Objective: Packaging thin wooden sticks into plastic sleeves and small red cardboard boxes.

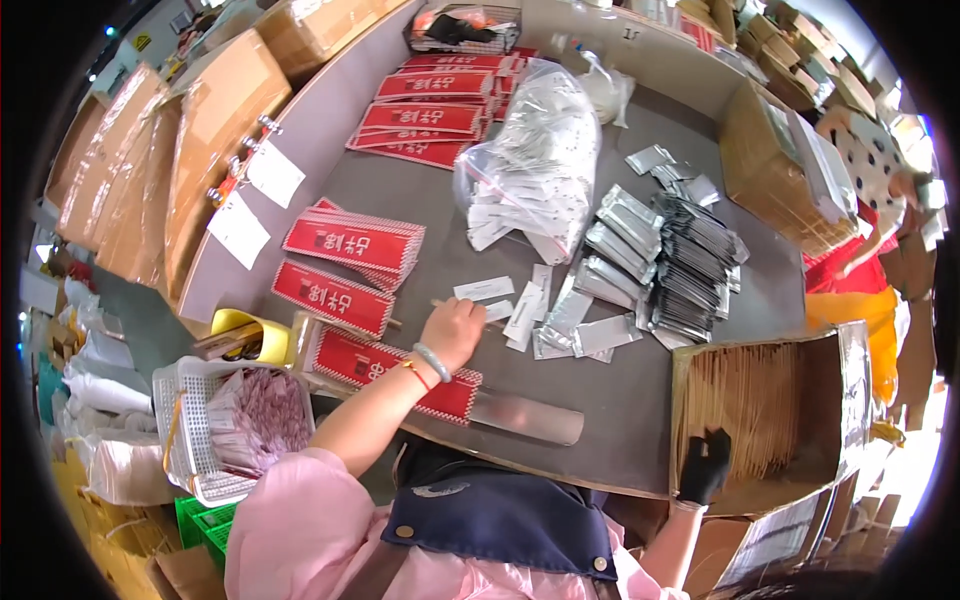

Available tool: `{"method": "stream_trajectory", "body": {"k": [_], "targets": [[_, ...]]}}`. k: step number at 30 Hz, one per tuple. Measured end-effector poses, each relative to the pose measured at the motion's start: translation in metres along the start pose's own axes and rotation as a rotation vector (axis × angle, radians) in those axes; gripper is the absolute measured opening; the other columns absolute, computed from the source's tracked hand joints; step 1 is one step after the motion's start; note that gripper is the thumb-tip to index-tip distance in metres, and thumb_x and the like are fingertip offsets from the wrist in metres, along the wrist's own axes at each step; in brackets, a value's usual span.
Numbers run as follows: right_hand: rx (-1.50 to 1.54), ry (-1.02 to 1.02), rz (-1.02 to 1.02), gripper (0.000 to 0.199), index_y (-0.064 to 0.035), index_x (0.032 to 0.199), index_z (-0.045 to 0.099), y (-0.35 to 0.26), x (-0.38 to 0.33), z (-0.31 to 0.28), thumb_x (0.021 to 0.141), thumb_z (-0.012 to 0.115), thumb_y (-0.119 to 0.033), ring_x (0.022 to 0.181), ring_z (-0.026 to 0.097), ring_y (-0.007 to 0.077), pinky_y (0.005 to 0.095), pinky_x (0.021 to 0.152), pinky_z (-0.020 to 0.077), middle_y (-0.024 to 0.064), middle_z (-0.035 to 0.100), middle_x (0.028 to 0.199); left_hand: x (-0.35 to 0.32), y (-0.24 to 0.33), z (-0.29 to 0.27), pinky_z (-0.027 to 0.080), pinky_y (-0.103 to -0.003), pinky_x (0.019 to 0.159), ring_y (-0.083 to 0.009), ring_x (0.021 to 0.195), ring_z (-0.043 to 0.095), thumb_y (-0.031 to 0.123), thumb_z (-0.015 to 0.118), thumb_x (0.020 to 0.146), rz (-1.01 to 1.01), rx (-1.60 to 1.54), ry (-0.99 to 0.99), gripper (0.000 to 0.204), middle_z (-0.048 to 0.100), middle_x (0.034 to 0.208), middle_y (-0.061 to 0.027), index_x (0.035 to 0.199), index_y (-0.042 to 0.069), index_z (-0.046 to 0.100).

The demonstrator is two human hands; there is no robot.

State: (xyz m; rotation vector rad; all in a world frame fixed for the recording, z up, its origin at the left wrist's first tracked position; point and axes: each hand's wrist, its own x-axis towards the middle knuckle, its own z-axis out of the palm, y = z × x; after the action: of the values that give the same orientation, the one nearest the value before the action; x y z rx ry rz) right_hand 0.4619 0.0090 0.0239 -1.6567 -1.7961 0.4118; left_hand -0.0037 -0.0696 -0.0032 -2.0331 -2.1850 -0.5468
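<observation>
My bare left hand [452, 335] is closed over the table, its fingertips down among small white packets [523, 313]. One packet pokes out beside its fingers; what they grip is hidden. Under my left forearm lies a red printed paper sleeve [350, 360], with a smooth, shiny flat strip [530, 415] reaching out to its right. My right hand [705, 465], in a black glove, is curled at the near left side of an open cardboard box [850, 400] of thin wooden sticks [745, 400]. Whatever its fingers hold cannot be made out.
Stacks of red sleeves [355, 245] lie left and far left. A clear bag [540, 150] of white packets stands mid-table, beside piled silver sachets [690, 270]. A white basket [190, 430] and yellow container [270, 340] stand at the left edge. Another person [865, 150] is at the right.
</observation>
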Motion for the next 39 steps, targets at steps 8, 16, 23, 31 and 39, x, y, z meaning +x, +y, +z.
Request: {"method": "stream_trajectory", "body": {"k": [8,16,23,31,39], "targets": [[-0.480,-0.130,0.145,0.035,0.0028,0.106,0.067,0.056,-0.019,-0.029,0.080,0.069,-0.021,0.097,0.063,0.0355,0.0416,0.088,0.0493,0.0205,0.067,0.104,0.055,0.104,0.015,0.048,-0.044,0.066,-0.0343,0.076,0.059,0.004,0.064,0.081,-0.036,-0.542,0.202,0.007,0.061,0.080,-0.0134,0.086,0.004,0.060],[-0.388,-0.058,0.200,0.031,0.0063,0.108,0.064,0.025,-0.022,-0.031,0.086,0.052,-0.011,0.106,0.059,0.0405,0.0443,0.094,0.0466,0.0248,0.064,0.111,0.084,0.140,0.037,0.040,-0.043,0.079,-0.0280,0.094,0.054,0.021,0.079,0.072,-0.026,-0.238,-0.082,0.031,0.059,0.096,-0.0063,0.096,0.011,0.062],[-0.222,0.073,0.075,0.027,-0.0002,0.107,0.066,0.012,-0.017,-0.046,0.083,0.055,-0.005,0.091,0.057,0.0386,0.0461,0.082,0.0453,0.0195,0.062,0.095,0.039,0.106,-0.019,0.045,-0.041,0.061,-0.0297,0.064,0.061,0.018,0.077,0.073,-0.120,-0.915,-0.432,0.017,0.063,0.067,-0.0059,0.083,0.010,0.066],[0.082,-0.668,-0.399,0.030,-0.0114,0.112,0.070,-0.113,-0.018,0.022,0.083,0.066,-0.005,0.074,0.056,0.0321,0.0400,0.066,0.0458,0.0124,0.057,0.079,-0.044,0.077,-0.056,0.042,-0.043,0.088,-0.0281,0.099,0.055,0.028,0.086,0.059,0.026,-0.410,-0.221,0.050,0.061,0.100,-0.0059,0.102,0.009,0.068],[-0.075,-0.688,-0.595,0.027,-0.0163,0.107,0.069,-0.112,-0.039,0.076,0.080,0.067,-0.017,0.084,0.059,0.0323,0.0432,0.075,0.0482,0.0108,0.061,0.082,-0.060,0.066,-0.052,0.040,-0.047,0.097,-0.0305,0.111,0.050,0.026,0.086,0.056,0.088,-0.387,-0.241,0.069,0.059,0.116,-0.0079,0.118,0.007,0.063]]}}
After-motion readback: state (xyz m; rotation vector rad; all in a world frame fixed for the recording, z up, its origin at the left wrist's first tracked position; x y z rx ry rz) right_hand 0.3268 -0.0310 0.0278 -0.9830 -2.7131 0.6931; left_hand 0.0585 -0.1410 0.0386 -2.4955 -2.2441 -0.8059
